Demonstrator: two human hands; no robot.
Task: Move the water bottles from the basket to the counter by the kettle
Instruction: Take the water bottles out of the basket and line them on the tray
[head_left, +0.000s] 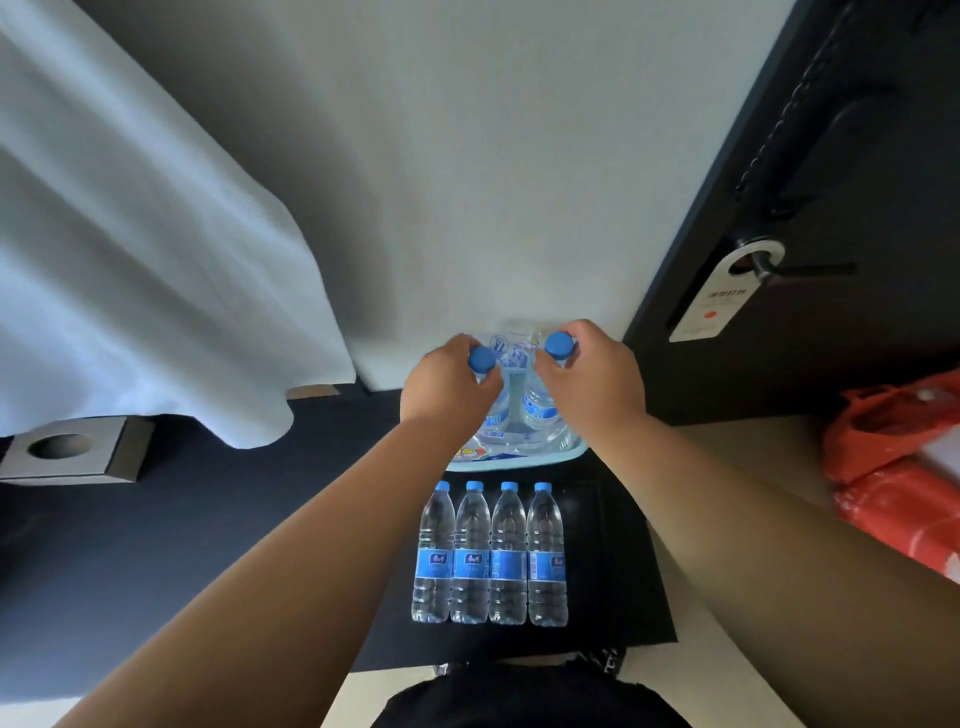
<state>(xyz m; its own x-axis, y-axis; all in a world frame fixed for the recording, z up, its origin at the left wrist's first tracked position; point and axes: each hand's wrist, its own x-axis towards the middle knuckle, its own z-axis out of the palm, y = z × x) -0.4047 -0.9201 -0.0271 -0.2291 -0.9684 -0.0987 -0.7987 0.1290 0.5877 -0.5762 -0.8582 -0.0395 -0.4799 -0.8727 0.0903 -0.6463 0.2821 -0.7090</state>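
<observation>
My left hand grips the neck of a clear water bottle with a blue cap. My right hand grips the neck of a second blue-capped bottle. Both bottles stand upright inside a light blue basket that holds more plastic-wrapped bottles. Just in front of the basket, several clear bottles with blue labels lie side by side on a black surface, caps pointing toward the basket.
A white cloth hangs at the left over a dark surface with a grey square holder. A dark door with a handle and a door hanger stands at the right. An orange plastic bag lies at the right edge.
</observation>
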